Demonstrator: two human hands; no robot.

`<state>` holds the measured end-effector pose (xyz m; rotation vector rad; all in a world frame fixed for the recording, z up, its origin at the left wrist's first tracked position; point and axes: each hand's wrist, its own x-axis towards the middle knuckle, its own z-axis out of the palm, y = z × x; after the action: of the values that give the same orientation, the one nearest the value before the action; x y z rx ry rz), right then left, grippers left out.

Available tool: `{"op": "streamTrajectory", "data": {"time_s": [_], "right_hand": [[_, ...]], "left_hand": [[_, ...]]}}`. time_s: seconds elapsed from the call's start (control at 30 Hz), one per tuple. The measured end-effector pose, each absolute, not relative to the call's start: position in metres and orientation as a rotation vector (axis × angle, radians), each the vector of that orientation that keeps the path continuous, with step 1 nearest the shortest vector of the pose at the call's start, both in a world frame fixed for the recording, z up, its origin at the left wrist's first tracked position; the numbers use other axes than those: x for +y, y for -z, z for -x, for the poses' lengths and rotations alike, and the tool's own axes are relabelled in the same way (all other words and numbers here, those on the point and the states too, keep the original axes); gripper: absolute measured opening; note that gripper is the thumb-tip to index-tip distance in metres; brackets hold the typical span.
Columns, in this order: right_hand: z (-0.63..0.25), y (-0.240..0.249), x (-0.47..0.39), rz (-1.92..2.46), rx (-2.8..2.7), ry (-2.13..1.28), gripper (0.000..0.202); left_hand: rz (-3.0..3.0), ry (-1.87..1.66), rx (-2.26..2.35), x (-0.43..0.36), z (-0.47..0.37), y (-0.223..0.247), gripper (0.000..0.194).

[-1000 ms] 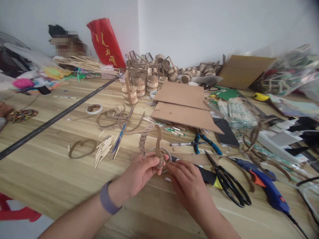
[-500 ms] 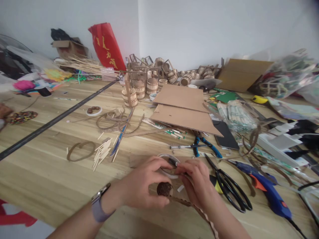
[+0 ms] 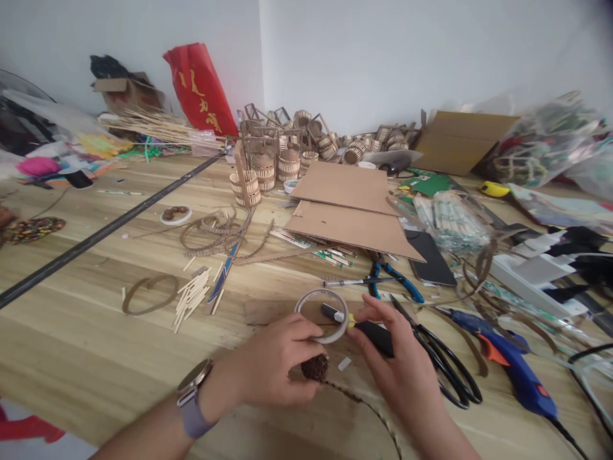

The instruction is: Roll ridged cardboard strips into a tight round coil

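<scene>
Nearest, a loose tail of corrugated strip lies on the bare desk, running from the tightly wound brown coil toward between four and five o'clock. That coil sits in the left hand, thumb and fingers clamped on it; the upper fingers seem to touch the lower-left rim of the pale ring at the coil's twelve o'clock. The coil should be light, dry and not slippery, springy enough to unwind if released and easily crushed. A gentle pinch across its sides, covering the tail's root, would suit; the ring looks stiffer and is best taken by its rim. At three o'clock the right hand has thumb and fingers apart, beside a black-and-yellow tool; whether they touch it I cannot tell. Farther off, blue-handled pliers lie between one and two o'clock, cardboard sheets near twelve, and slatted buckets near eleven.
</scene>
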<state>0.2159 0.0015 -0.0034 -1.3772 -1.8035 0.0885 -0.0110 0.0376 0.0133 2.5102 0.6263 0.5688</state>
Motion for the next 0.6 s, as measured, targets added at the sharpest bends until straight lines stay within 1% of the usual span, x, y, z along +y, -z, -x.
{"op": "streamTrajectory", "data": {"time_s": [0.13,0.2,0.33,0.4,0.5,0.6], "right_hand": [[-0.2159,0.0004,-0.0007,1.380,-1.751,-0.053,0.030],[-0.2157,-0.0001,-0.0011,1.404,-1.710,-0.098,0.030],[-0.2158,0.0005,0.0016,1.463,-1.563,-0.306,0.032],[-0.2169,0.0005,0.0031,1.486,-1.522,-0.312,0.035],[-0.2183,-0.0013,0.0033,1.548,-1.556,-0.072,0.038],[-0.2160,-0.0031,0.0014,1.435,-1.752,0.244,0.036]], "left_hand": [[-2.499,-0.639,0.802,0.0378,0.0104,-0.0148,0.020],[-2.505,-0.667,0.865,0.0380,0.0098,-0.0150,0.020],[-2.530,-0.686,0.856,0.0364,0.0079,-0.0162,0.018],[-2.548,-0.682,0.825,0.0349,0.0070,-0.0167,0.016],[-2.578,-0.674,0.804,0.0332,0.0062,-0.0164,0.016],[-2.588,-0.635,0.802,0.0326,0.0057,-0.0154,0.019]]}}
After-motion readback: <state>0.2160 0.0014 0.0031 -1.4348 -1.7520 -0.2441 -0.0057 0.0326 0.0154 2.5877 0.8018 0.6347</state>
